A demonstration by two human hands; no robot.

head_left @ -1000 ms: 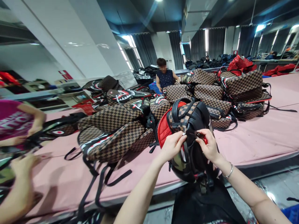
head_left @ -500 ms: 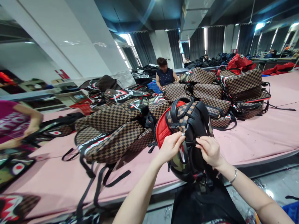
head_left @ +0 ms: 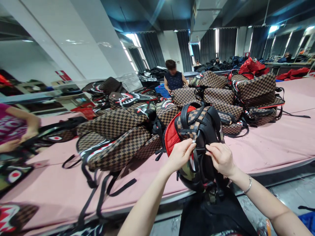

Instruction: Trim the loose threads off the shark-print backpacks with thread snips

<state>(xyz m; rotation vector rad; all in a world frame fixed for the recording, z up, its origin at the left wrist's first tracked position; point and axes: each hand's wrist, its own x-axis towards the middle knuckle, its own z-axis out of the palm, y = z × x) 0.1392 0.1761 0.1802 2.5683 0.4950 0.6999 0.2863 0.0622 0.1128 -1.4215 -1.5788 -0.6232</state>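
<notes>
A checkered backpack (head_left: pixel 194 123) with black straps, red lining and a camouflage patch stands at the table's near edge. My left hand (head_left: pixel 181 153) is closed in a pinch at the bag's side, beside a small white piece. To its right, my right hand (head_left: pixel 220 158) pinches too, its fingertips on a thin black strap (head_left: pixel 201 149) that spans the short gap between both hands. What exactly the left fingertips grip is too small to make out.
Piled checkered backpacks (head_left: pixel 115 123) lie left of the held bag, and more (head_left: pixel 257 88) are stacked at the right on the pink table (head_left: pixel 292 131). One person (head_left: pixel 173 80) sits behind the pile; another person's arm (head_left: pixel 27 121) shows at far left.
The view has shifted slightly, and the person's arm at the far left has moved a little. Both my hands keep their pinches at the same place on the bag.
</notes>
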